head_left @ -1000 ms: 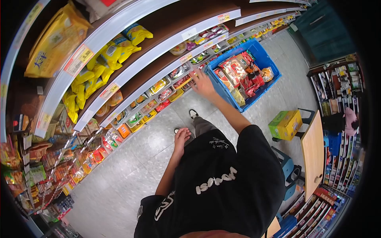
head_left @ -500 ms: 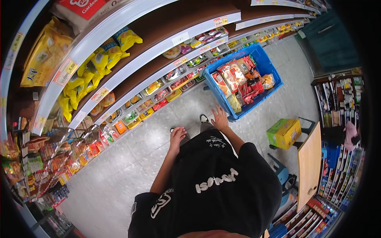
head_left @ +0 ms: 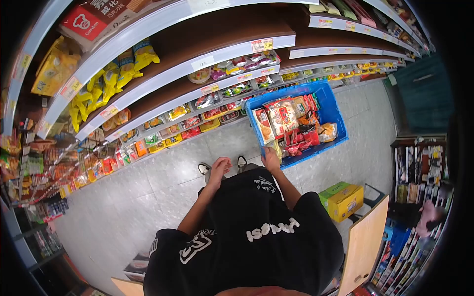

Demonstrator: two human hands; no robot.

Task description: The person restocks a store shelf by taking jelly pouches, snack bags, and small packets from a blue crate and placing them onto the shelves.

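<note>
Open tiled floor (head_left: 148, 197) lies left of the person. Ahead, the blue crate (head_left: 335, 121) packed with snack packets (head_left: 284, 121) stands against the shelving (head_left: 197, 61); a yellow box (head_left: 343, 200) obstructs the right.

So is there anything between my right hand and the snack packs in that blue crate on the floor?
Nothing visible. The right hand is at the near edge of the blue crate, and the snack packs lie uncovered beyond it.

We saw a glossy blue plastic crate (head_left: 332, 111) of shiny foil packets (head_left: 282, 118), a smooth speckled stone floor (head_left: 148, 192), a matt cardboard box (head_left: 341, 200), and a matt black cloth shirt (head_left: 256, 246).
</note>
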